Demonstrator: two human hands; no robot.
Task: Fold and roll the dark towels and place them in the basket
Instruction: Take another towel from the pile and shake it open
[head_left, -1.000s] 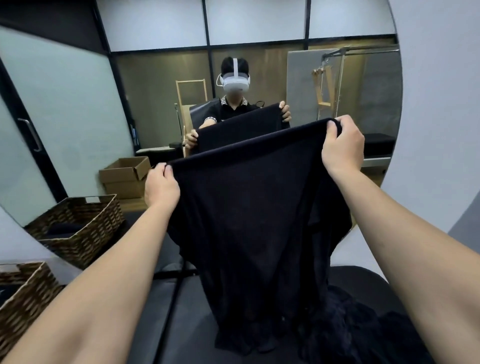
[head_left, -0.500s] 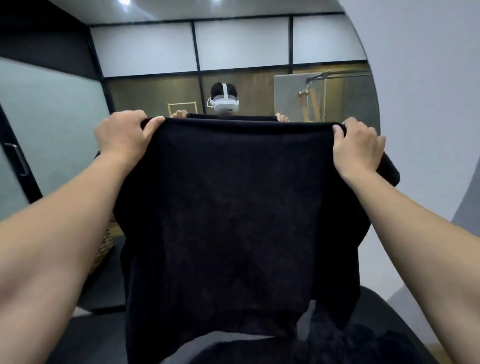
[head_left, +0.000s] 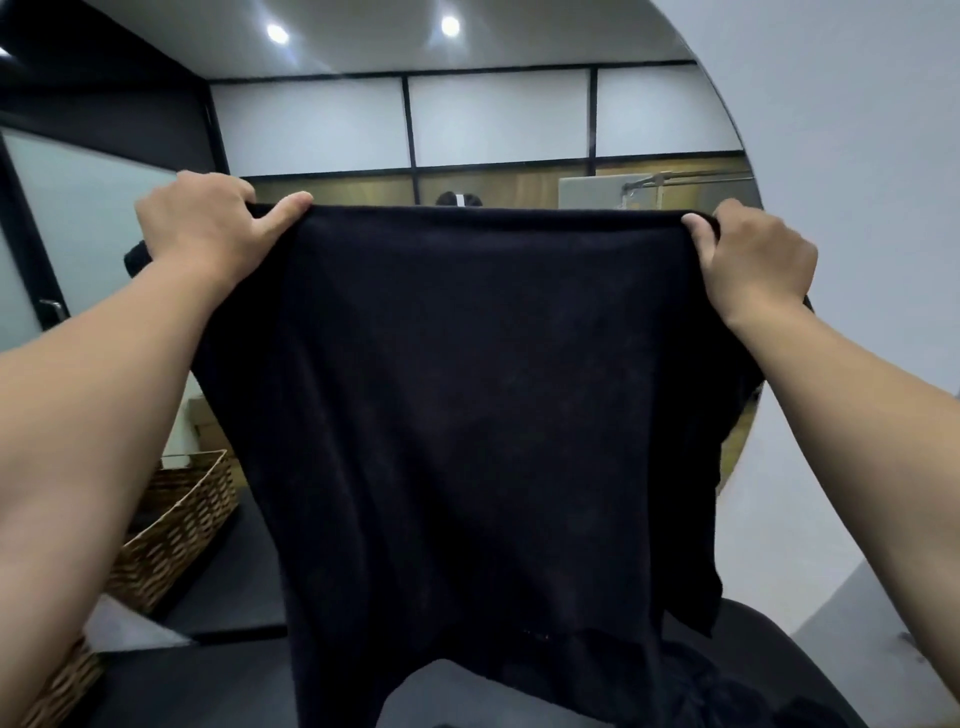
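Observation:
A dark towel (head_left: 478, 405) hangs spread out in front of me, held up by its top edge. My left hand (head_left: 208, 234) grips the top left corner, thumb over the front of the cloth. My right hand (head_left: 753, 265) grips the top right corner. The towel's lower end reaches down to the dark table (head_left: 208, 686). A woven basket (head_left: 57, 691) shows at the bottom left edge, mostly hidden by my left arm. More dark towels (head_left: 727, 696) lie heaped at the bottom right.
A large round mirror (head_left: 519, 119) stands just behind the table and reflects the room, a second view of the basket (head_left: 182, 514) and the top of a person's head above the towel. A pale wall (head_left: 857, 156) lies to the right.
Both hands have risen and moved apart, stretching the towel's top edge straight and level. The view has tilted upward; the towel now hides most of the mirrored person.

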